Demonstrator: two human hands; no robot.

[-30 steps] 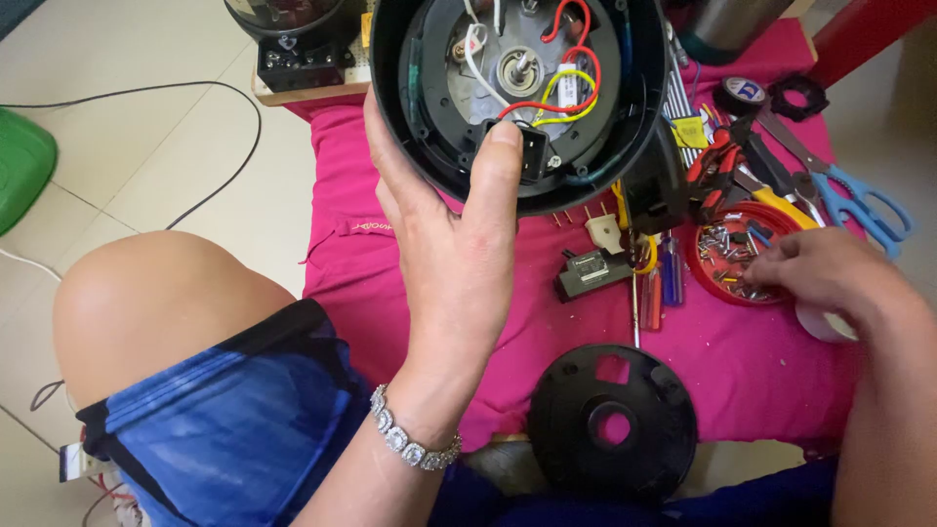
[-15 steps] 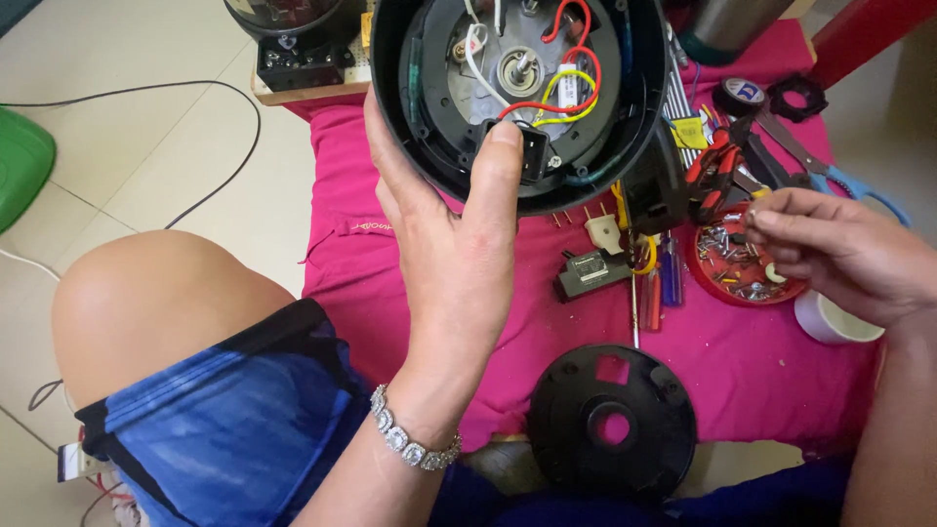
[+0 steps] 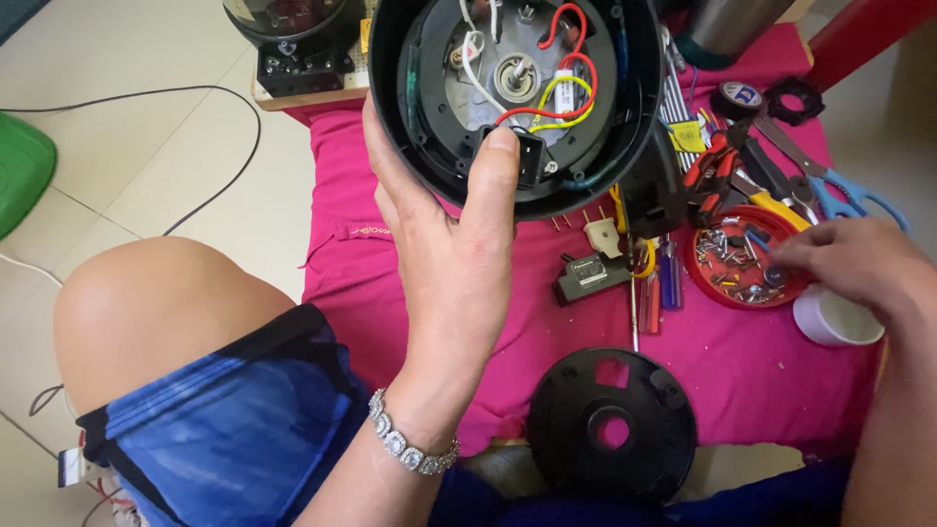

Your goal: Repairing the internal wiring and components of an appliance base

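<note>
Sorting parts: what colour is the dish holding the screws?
Red dish, under the right hand; head view.

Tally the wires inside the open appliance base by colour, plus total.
Inside the round black appliance base held by the left hand:
Red wires: 2
Yellow wires: 1
White wires: 1
Total: 4, as far as shows.

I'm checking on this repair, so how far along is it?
Done: the base cover is off and lies on the pink cloth. In hand: the left hand holds the appliance with its wiring exposed, while the right hand reaches into the red screw dish. Left: the cover is not yet refitted.
</note>
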